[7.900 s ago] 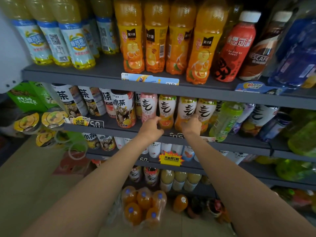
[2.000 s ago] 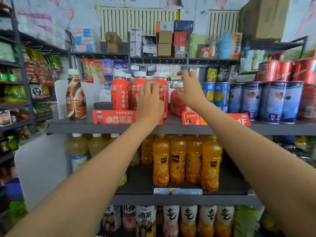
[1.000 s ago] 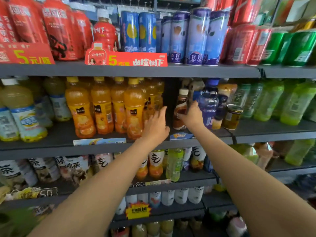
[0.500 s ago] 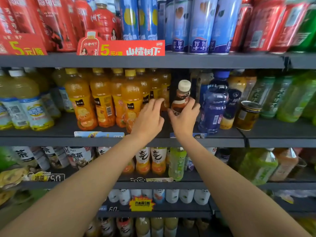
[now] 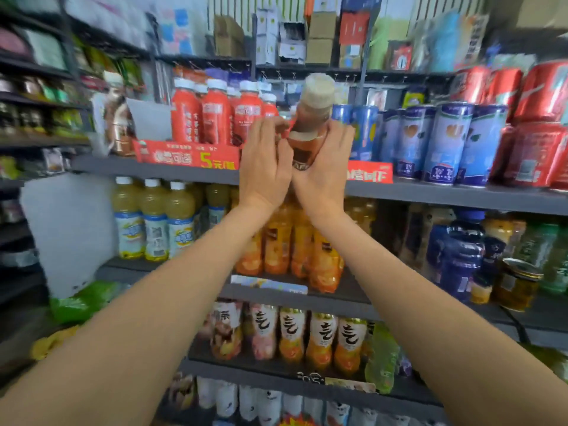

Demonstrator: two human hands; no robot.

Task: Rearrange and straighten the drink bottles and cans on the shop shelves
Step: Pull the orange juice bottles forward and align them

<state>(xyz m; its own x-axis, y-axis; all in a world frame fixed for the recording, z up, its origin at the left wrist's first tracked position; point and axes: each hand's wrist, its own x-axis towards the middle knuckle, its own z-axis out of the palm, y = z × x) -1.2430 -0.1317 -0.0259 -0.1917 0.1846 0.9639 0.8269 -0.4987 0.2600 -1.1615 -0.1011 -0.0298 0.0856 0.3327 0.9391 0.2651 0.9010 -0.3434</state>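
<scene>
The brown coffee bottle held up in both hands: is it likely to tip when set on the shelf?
The coffee bottle looks tall and narrow, so it may tip if nudged. It seems full, probably fairly heavy. Both hands, left hand and right hand, grip its smooth label, possibly slippery.

I have both arms stretched forward and up, wrists nearly touching. My left hand (image 5: 265, 167) and right hand (image 5: 323, 173) are raised side by side, backs toward me. Their fingers curl around a brown bottle (image 5: 310, 127) held between them.

coffee bottle (image 5: 308, 130): brown, cream cap | upper-shelf bottles (image 5: 215, 118): red, white caps | cans (image 5: 442, 139): blue | shelf (image 5: 445, 195): grey
</scene>
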